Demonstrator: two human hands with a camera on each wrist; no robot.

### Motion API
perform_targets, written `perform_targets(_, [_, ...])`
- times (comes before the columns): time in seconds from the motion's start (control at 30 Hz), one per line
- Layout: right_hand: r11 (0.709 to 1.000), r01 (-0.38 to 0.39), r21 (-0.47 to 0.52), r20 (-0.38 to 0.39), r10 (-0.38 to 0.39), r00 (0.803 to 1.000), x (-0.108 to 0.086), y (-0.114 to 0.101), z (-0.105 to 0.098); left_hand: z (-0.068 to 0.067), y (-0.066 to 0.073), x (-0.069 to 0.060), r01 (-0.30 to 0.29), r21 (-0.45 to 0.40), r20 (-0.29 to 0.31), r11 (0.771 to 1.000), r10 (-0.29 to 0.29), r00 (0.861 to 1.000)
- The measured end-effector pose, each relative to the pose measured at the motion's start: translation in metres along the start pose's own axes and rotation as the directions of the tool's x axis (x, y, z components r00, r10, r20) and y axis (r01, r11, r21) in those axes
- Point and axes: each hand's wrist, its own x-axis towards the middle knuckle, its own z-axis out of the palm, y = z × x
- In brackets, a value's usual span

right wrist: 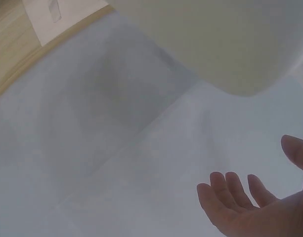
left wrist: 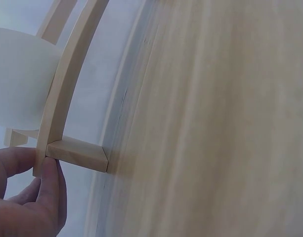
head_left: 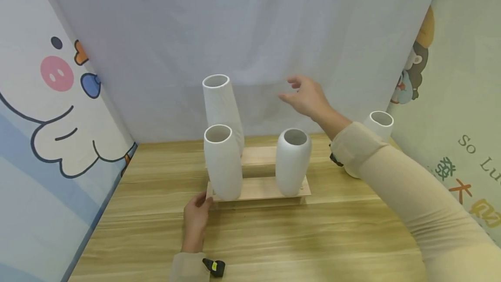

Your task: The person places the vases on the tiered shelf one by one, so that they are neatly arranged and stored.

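At the left end of a two-tier wooden stand [head_left: 258, 188], my left hand [head_left: 195, 216] pinches the lower board. In the left wrist view, thumb and fingers [left wrist: 50, 185] grip the board's end beside a short leg [left wrist: 79, 154]. A white vase [head_left: 224, 164] stands on the lower tier's left end, and a second vase [head_left: 291, 166] on its right. Behind, a taller white vase [head_left: 221, 105] stands on the upper tier's left. My right hand [head_left: 307, 97] is raised behind and above the stand, fingers loosely spread, holding nothing.
Another white vase [head_left: 379, 127] stands on the wood-grain table [head_left: 274, 238] at the right, partly hidden by my right sleeve. A pale curtain [head_left: 266, 34] hangs behind the table. Printed cartoon panels flank both sides.
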Motion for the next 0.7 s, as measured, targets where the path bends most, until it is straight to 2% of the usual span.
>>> perform_targets(0.43, [1.000,-0.017,0.019,-0.021,0.017,1.000,-0.004,0.026,-0.007,0.000,-0.001,0.002,0.002,0.002,0.010,1.000,-0.002,1.000])
perform_targets(0.7, [0.999,-0.045,-0.004,-0.035,0.044,0.998,-0.008,0.043,-0.014,0.000,-0.001,0.002,0.006,0.011,0.014,1.000,-0.006,1.000])
